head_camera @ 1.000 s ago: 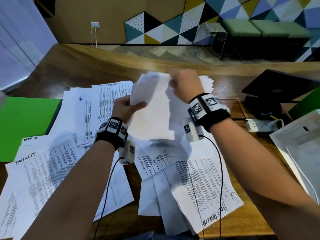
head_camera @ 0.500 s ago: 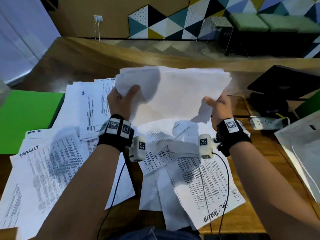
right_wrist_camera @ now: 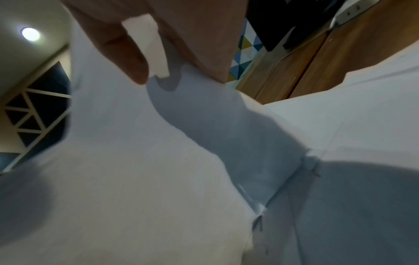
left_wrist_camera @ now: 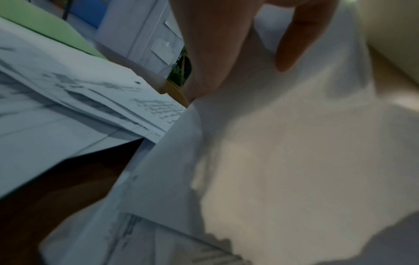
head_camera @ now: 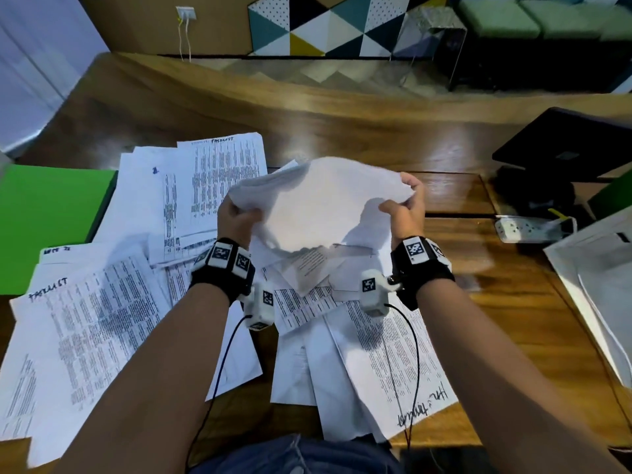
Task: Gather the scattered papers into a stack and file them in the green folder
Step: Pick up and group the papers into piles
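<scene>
A bundle of white papers (head_camera: 321, 203) hangs above the table between my two hands, sagging in the middle. My left hand (head_camera: 237, 215) grips its left edge, thumb on top of the sheets (left_wrist_camera: 283, 134). My right hand (head_camera: 405, 203) pinches its right edge, thumb against fingers over the paper (right_wrist_camera: 158, 143). Several printed sheets (head_camera: 85, 323) lie scattered on the wooden table (head_camera: 513, 319) below and to the left. The green folder (head_camera: 44, 224) lies flat at the table's left edge, partly under loose sheets.
A white power strip (head_camera: 528, 229) and a black device (head_camera: 567, 145) sit at the right. A white bag (head_camera: 602, 285) lies at the right edge. More sheets (head_camera: 376, 371) reach the near table edge.
The held bundle has come down toward the table and now sags between the hands. A second ago my right hand was on top of it; it now holds the right edge.
</scene>
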